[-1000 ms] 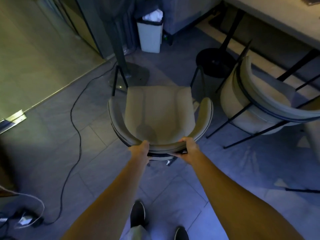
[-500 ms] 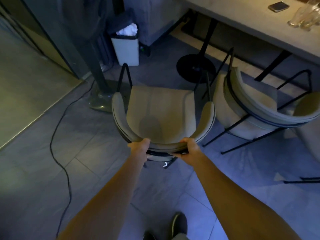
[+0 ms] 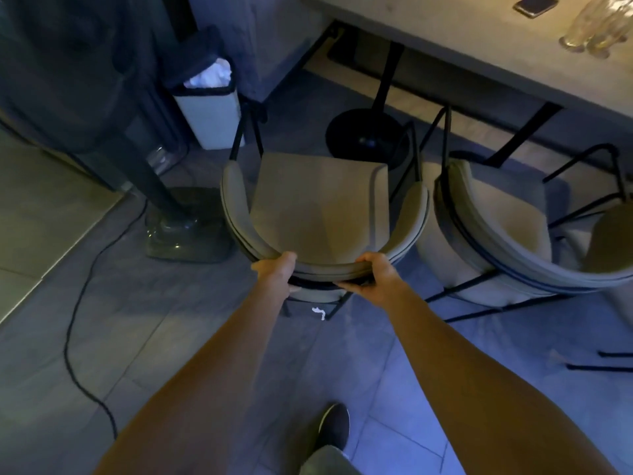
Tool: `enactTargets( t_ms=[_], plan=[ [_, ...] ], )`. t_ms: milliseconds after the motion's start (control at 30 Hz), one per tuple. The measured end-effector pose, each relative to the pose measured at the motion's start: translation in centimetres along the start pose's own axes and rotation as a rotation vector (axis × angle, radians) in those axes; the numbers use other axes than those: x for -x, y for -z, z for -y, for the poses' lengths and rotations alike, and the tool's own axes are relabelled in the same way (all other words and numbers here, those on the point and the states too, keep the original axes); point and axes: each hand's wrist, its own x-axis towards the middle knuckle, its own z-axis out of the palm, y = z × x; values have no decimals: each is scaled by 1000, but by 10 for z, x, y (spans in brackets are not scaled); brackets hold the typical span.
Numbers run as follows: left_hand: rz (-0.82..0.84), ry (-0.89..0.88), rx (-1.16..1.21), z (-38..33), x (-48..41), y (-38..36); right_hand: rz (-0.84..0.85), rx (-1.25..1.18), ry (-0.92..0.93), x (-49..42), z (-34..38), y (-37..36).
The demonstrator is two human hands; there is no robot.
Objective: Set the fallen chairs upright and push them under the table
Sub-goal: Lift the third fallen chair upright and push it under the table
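A beige padded chair (image 3: 318, 207) with a curved backrest and thin black legs stands upright in front of me, its seat facing the table (image 3: 462, 39). My left hand (image 3: 275, 270) grips the backrest's top rim on the left. My right hand (image 3: 376, 275) grips the same rim on the right. A second matching chair (image 3: 496, 228) stands upright just to the right, partly under the table edge. Part of a third chair (image 3: 613, 241) shows at the far right.
The table's black pedestal base (image 3: 366, 138) sits just beyond the held chair. A white bin (image 3: 212, 114) stands at the back left, beside a floor fan's base (image 3: 185, 231). A black cable (image 3: 78, 320) runs across the floor tiles. A phone (image 3: 534, 5) and glasses (image 3: 596, 32) rest on the table.
I have stepped forward with the chair. It has moved closer to the table and the pedestal base, with both hands still on the backrest.
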Motion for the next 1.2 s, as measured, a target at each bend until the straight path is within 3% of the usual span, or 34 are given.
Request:
enactTargets(
  t_ms=[600, 833, 1200],
  plan=[
    [116, -47, -198, -156, -104, -69, -131, -145, 60, -69, 93, -101],
    [198, -28, -249, -192, -126, -92, -148, -178, 58, -91, 122, -120],
    [194, -83, -279, -240, -142, -124, -172, -212, 69, -120, 161, -142]
  ],
)
